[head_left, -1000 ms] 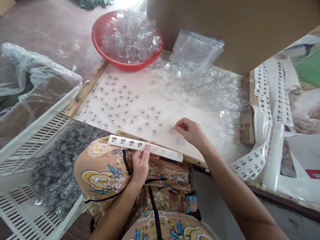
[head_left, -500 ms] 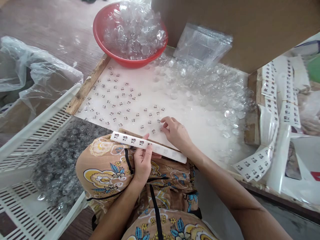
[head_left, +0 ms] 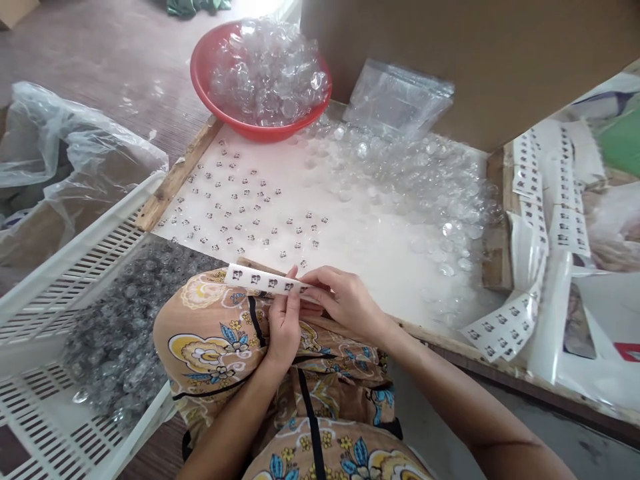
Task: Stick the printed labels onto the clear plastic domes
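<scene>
A white sticker strip [head_left: 247, 277] with small dark printed figures lies across the near edge of the white board [head_left: 370, 233]. My left hand [head_left: 286, 321] pinches it near its middle, thumb on top. Over the strip's right part, my right hand [head_left: 345, 297] has thumb and fingertips pressed together at the sticker beside my left thumb; its fingers hide that part. Small printed figures [head_left: 243, 210] are scattered over the board's left half, and clear round pieces [head_left: 420, 173] are heaped at its back right.
Behind the board is a red bowl [head_left: 265, 133] of clear discs, beside a clear plastic bag [head_left: 400, 100] and a large brown box [head_left: 470, 60]. A white crate [head_left: 95, 233] with many clear pieces stands left. More sticker strips [head_left: 505, 323] lie right.
My right hand has moved from the printed figures on the board back toward me, onto the strip beside my left thumb. The view has shifted slightly.
</scene>
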The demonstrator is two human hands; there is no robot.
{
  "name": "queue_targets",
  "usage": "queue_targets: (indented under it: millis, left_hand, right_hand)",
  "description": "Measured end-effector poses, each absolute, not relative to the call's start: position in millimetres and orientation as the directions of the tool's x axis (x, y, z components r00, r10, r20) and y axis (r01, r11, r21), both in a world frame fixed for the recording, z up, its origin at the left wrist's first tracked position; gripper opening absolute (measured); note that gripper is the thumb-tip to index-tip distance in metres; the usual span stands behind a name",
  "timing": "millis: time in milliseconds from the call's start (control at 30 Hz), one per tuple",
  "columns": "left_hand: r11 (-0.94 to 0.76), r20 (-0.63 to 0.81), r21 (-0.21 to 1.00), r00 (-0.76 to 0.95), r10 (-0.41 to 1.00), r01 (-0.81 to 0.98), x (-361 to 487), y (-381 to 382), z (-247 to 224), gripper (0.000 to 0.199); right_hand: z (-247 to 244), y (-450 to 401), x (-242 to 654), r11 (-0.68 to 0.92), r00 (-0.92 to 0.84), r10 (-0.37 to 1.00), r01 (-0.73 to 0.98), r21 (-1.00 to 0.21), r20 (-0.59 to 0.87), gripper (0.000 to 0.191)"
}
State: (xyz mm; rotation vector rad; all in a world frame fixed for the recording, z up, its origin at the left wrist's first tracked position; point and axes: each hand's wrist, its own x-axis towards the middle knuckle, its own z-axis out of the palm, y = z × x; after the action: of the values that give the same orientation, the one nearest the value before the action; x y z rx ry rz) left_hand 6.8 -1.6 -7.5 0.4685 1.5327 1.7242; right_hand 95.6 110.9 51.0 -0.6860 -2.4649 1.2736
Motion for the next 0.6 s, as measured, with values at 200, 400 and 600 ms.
queue_targets:
  millis: [200, 400, 600]
  left_hand:
    - [0.023, -0.239, 0.945, -0.641, 0.729, -0.325, 7, -1, -13, 0.043]
    - [0.021, -0.294, 0.914, -0.625, 0.723, -0.406, 7, 2, -10, 0.043]
    - [-0.005, -0.321, 0.893, -0.646, 0.692, -0.449, 7, 1, -12, 0.045]
  right_hand:
    - [38, 110, 105, 0.687, -0.854, 0.502, 0.295, -0.664, 0.140, 0.015]
    - [35, 113, 99, 0.600, -0.823, 0.551, 0.275, -0.751, 0.139, 0.014]
    - [37, 106, 97, 0.711, -0.789, 0.520, 0.187, -0.678, 0.327, 0.013]
